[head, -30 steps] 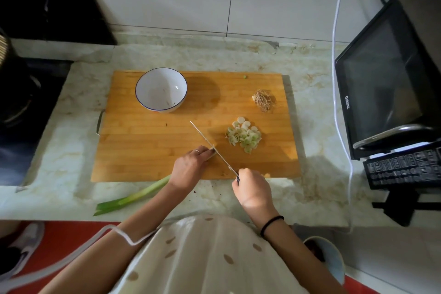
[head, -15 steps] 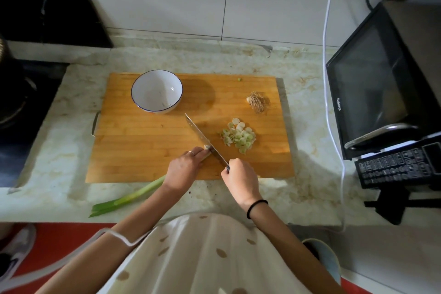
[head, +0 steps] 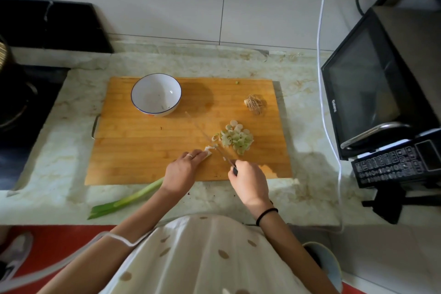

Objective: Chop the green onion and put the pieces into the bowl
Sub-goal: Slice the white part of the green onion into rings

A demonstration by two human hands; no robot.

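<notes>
A green onion [head: 128, 200] lies across the front edge of the wooden cutting board [head: 143, 150], its green end on the counter. My left hand [head: 183, 169] presses its white end down on the board. My right hand [head: 248, 181] grips a knife [head: 210, 141] whose blade sits just right of my left fingertips. A heap of cut onion slices [head: 236, 137] lies to the right of the blade. The white bowl [head: 156, 94] with a blue rim stands at the board's back left, holding nothing but a few specks.
The cut-off onion root [head: 254, 104] lies at the board's back right. A microwave [head: 381, 83] with its white cable [head: 322, 79] stands on the right. A black stove [head: 21, 107] is at the left. The counter's front edge runs close to my body.
The knife blade has moved slightly right towards the slice heap, and another slice lies at the heap's left edge. My left hand stays on the onion.
</notes>
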